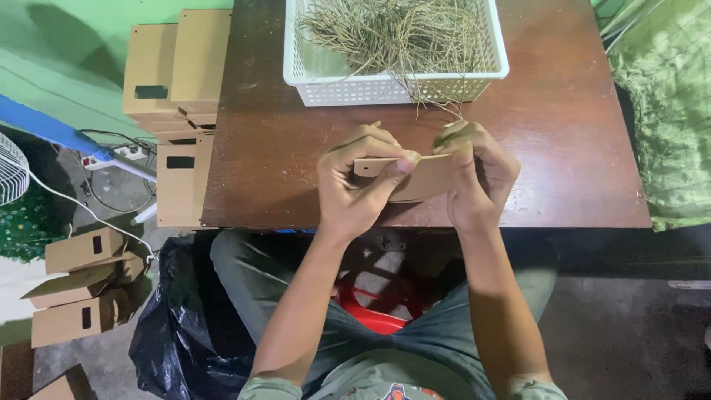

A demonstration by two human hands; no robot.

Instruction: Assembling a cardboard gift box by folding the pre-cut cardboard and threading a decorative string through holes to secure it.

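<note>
A flat piece of brown cardboard with a small dark hole is held between both hands above the near edge of the brown wooden table. My left hand grips its left end, thumb pressed across the front. My right hand grips its right end and pinches a thin olive cord that trails up to the basket. The white plastic basket at the table's far side holds a heap of the same olive cords.
Brown cardboard bags with cut-out handles are stacked left of the table, and more lie on the floor at lower left. A black plastic bag sits by my left knee. Green fabric lies on the right; a fan is at far left.
</note>
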